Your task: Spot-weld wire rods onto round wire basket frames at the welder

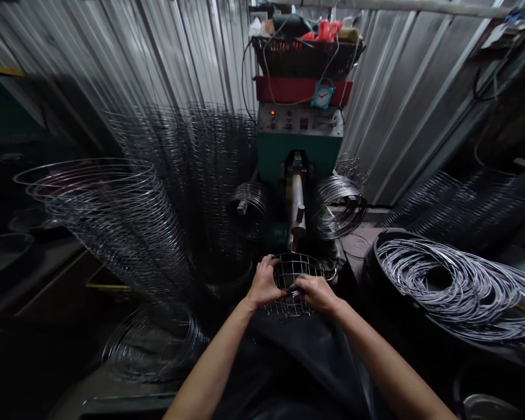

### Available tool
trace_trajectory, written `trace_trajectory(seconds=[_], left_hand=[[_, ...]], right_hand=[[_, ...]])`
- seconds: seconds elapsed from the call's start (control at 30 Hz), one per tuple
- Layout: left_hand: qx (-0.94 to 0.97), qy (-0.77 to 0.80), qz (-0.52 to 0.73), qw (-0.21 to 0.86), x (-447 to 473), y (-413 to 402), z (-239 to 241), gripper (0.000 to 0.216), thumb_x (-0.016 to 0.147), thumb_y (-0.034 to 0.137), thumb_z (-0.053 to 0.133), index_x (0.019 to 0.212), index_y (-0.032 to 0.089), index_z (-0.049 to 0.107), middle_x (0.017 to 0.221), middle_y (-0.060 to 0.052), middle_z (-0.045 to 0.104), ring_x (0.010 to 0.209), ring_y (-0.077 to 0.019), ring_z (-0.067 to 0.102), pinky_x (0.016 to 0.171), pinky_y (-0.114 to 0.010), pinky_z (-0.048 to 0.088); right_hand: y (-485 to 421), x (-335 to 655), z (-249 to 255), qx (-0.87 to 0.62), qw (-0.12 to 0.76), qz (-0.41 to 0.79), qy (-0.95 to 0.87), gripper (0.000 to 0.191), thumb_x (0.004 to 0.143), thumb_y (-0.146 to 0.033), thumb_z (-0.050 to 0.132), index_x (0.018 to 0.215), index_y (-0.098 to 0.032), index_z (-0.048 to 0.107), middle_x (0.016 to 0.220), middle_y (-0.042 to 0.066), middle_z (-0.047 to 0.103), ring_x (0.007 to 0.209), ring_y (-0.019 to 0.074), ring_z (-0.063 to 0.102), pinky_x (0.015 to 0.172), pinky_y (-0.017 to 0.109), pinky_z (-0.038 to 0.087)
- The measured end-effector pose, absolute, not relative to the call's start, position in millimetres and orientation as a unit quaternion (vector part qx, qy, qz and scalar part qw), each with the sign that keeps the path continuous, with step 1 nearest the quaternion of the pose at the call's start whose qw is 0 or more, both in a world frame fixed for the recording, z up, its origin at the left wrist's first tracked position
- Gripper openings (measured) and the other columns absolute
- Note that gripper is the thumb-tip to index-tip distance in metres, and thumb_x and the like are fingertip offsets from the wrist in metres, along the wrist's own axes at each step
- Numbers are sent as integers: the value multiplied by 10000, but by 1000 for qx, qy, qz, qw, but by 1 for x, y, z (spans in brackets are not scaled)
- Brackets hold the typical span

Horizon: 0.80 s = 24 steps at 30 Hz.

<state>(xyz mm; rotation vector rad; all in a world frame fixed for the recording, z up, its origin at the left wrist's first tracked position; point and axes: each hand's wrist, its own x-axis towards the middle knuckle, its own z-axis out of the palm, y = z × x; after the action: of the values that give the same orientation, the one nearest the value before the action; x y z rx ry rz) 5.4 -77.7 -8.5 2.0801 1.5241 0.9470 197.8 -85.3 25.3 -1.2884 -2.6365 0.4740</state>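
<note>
Right now the left hand [263, 282] and right hand [315, 293] are close together, clamped on a round steel-wire basket [294, 273], its thin rings and crossbars forming a shiny grid just above a dark apron [297, 361]. Ahead stands a green machine [297, 157]; glossy wire hoops [441, 280] lie coiled in a black tub [387, 256].

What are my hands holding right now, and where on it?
Both hands hold a round wire basket. The left hand grips its left edge, and the right hand grips across its near side.
</note>
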Motion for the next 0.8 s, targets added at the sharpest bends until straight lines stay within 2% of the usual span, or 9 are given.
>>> trace_trajectory(seconds=[0.43,0.6,0.7,0.8], left_hand=[[737,516,382,210,7,-36,-20,803,426,237,807,1160,179,485,1291,-138,429,1253,-346,392,1046,-511,334],[740,512,383,209,9,-36,-18,795,421,264,805,1145,169,489,1241,-128,460,1194,-326,452,1012,-490,379],[732,534,375,196,11,-34,-17,796,412,252,796,1143,150,497,1252,-140,448,1214,-332,433,1029,-472,368],[724,553,366,189,12,-23,-13,783,416,246,789,1138,141,506,1259,-146,442,1233,-336,411,1041,-458,357]], right_hand=[[-58,195,41,-469,57,132,-872,346,750,-70,550,1032,-232,666,1016,33,667,929,168,611,736,225,406],[-64,196,40,-488,67,130,-861,314,781,-111,540,1034,-249,664,1025,25,670,926,164,616,737,218,413],[-64,196,35,-498,68,121,-856,383,778,-65,502,1078,-251,650,1054,27,663,927,170,619,755,227,420],[-53,194,33,-513,82,117,-846,363,801,-79,496,1081,-253,649,1070,34,658,943,178,615,767,236,428]])
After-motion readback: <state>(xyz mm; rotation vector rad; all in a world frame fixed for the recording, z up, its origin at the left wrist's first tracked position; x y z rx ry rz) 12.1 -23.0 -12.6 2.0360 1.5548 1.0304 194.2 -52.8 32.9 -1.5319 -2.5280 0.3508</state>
